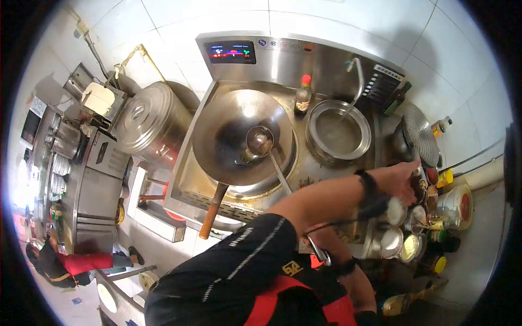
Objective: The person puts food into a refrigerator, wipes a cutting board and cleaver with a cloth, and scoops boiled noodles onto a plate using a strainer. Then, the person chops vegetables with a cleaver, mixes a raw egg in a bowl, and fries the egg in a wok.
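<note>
My left arm, with a dark wristband, crosses in front of me to the right. My left hand (401, 182) is over the seasoning containers, beside a small dark-rimmed bowl (419, 186); its fingers are partly hidden and blurred. Lower down, my right hand (329, 242) is closed around the handle of a ladle (260, 141), whose end sticks out below. The ladle's bowl rests inside a large wok (220, 117), where some dark liquid shows. My left forearm hides the middle of the handle. A dark, blurred long thing (375, 208) lies below my left wrist.
A pot of water (340, 133) under the tap and a red-capped bottle (303, 98) stand behind. Seasoning bowls (391, 240) crowd the right side, near a perforated strainer (421, 140). A lidded steel pot (149, 117) is left. At far left, another person (60, 266) bends.
</note>
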### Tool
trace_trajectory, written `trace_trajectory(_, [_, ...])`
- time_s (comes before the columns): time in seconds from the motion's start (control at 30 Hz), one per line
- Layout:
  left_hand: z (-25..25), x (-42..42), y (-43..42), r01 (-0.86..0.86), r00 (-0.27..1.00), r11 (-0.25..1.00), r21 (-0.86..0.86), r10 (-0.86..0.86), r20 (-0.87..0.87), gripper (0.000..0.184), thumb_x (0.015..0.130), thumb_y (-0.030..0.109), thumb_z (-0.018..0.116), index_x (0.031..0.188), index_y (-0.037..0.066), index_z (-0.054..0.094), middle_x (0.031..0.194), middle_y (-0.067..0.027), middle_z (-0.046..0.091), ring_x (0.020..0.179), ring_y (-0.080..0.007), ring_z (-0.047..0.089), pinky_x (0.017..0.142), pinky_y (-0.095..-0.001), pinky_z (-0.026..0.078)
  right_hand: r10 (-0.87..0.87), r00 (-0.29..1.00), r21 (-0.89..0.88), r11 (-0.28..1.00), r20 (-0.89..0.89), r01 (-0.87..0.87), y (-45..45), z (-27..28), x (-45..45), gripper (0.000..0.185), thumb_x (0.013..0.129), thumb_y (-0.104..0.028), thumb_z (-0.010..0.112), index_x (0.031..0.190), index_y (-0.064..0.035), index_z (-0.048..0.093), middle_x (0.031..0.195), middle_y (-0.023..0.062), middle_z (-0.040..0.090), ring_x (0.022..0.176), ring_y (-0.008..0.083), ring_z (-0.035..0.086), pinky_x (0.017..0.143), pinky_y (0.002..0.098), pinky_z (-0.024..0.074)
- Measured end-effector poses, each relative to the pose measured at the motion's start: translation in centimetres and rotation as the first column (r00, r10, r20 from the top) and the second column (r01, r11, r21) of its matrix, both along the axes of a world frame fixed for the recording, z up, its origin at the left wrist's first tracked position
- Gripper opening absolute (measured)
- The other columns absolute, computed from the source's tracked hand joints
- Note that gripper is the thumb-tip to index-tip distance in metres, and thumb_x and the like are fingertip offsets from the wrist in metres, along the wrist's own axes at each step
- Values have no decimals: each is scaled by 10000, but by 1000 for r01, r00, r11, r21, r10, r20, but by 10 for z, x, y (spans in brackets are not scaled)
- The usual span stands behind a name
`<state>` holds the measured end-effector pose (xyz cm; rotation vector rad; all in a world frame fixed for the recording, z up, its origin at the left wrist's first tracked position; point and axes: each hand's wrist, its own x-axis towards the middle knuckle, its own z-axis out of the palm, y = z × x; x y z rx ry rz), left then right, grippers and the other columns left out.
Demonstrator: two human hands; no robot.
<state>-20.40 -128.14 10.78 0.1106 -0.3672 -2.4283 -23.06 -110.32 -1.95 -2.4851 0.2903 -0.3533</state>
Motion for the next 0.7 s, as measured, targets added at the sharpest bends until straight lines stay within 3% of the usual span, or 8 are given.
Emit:
trace_trajectory(0.07, [-1, 34, 19, 110, 794, 889, -444, 190, 578, 662, 940, 539, 550, 1291, -19, 488, 1065, -223, 598, 902, -336, 636, 722, -414, 547, -211, 954, 697, 653, -211, 298, 10, -9, 29, 260, 865, -195, 595, 1037, -1, 590, 738, 120, 620, 686, 247, 628, 635, 363, 501])
trace_trajectory(0.1, [-17, 51, 23, 347, 642, 501, -793, 489, 590, 623, 938, 517, 574, 1253, -20, 554, 1000, -159, 637, 905, -278, 635, 739, -379, 532, -254, 921, 760, 522, -294, 387, 13, -4, 41, 256, 865, -200, 598, 1032, -5, 591, 747, 124, 627, 686, 247, 632, 633, 368, 502])
trace_trajectory(0.17, [-5, 119, 78, 339, 480, 350, -873, 735, 480, 577, 944, 478, 589, 1214, -32, 592, 950, -102, 658, 870, -192, 629, 726, -343, 518, -297, 884, 729, 503, -360, 465, 21, 5, 62, 250, 865, -209, 605, 1021, -14, 592, 763, 132, 642, 687, 247, 641, 629, 379, 506])
trace_trajectory(0.27, [-22, 208, 142, 186, 442, 715, -674, 551, 708, 473, 917, 314, 658, 1256, -5, 575, 900, -129, 692, 789, -171, 659, 675, -335, 527, -366, 846, 672, 515, -388, 532, 30, 6, 94, 326, 917, -302, 552, 947, 17, 612, 763, 148, 639, 673, 225, 621, 614, 397, 496])
trace_trajectory(0.33, [-46, 265, 183, 245, 153, 678, -693, 679, 718, 415, 935, 244, 646, 1251, -14, 573, 905, -105, 678, 804, -133, 637, 718, -292, 515, -261, 892, 825, 349, -369, 444, 37, -19, 106, 321, 931, -304, 535, 928, 14, 581, 800, 134, 648, 700, 222, 602, 669, 404, 508])
trace_trajectory(0.47, [-66, 360, 284, -116, -63, 796, -594, 591, 804, 381, 929, 181, 631, 1242, -32, 587, 929, -50, 651, 777, -126, 590, 736, -280, 487, -274, 922, 609, 692, -274, 387, 33, -28, 88, 384, 975, -338, 517, 1107, 5, 627, 982, 213, 679, 919, 335, 657, 821, 429, 509])
trace_trajectory(0.57, [-83, 413, 370, -519, -400, 552, -653, 518, 756, 328, 948, 198, 569, 1178, -32, 609, 838, -25, 611, 719, -107, 558, 656, -259, 467, -818, 491, 110, 481, -301, 870, -5, -40, 15, 347, 875, -263, 638, 1099, 1, 639, 1028, 242, 635, 1012, 385, 594, 901, 459, 472])
trace_trajectory(0.7, [-194, 478, 490, -719, -657, 293, -630, 8, 754, 322, 951, 302, 561, 968, -13, 630, 767, -45, 593, 601, -117, 525, 522, -277, 421, -954, 203, -559, 294, -220, 776, -35, -81, -80, 456, 830, -183, 670, 1226, -14, 519, 969, 221, 600, 976, 375, 585, 841, 485, 482])
